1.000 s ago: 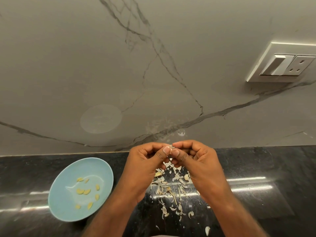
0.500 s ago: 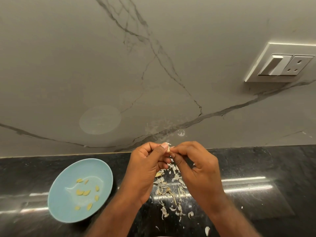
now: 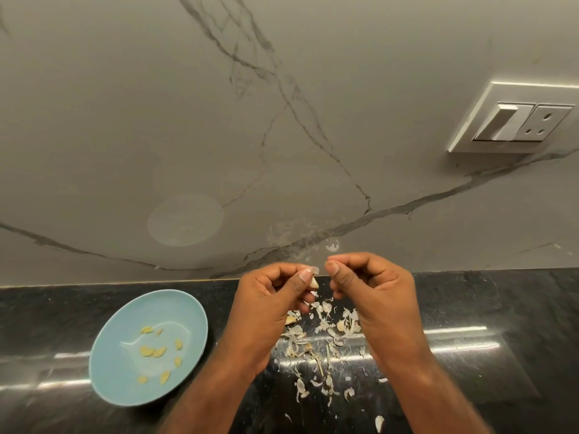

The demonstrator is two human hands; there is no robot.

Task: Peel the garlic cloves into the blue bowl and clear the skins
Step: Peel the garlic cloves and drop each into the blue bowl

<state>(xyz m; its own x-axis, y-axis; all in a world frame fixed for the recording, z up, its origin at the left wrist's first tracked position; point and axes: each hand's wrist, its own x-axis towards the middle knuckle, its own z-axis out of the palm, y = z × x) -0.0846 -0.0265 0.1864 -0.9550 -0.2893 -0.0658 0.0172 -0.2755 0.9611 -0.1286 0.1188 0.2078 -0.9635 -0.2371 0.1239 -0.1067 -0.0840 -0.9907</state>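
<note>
My left hand (image 3: 275, 305) pinches a half-peeled garlic clove (image 3: 313, 282) between thumb and fingers, up over the black bench (image 3: 488, 302). My right hand (image 3: 372, 296) is just beside it, curled, thumb pressed to forefinger; can't tell if there's skin in there. Loose skins (image 3: 316, 343) litter the bench underneath. The blue bowl (image 3: 125, 380) sits off to the left with peeled cloves (image 3: 153, 351) in it.

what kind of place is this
Most likely a home kitchen: a polished black stone countertop, a marble-look backsplash with a switch and socket plate, and a left hand holding a garlic clove over loose skins beside a blue bowl of peeled cloves.
</note>
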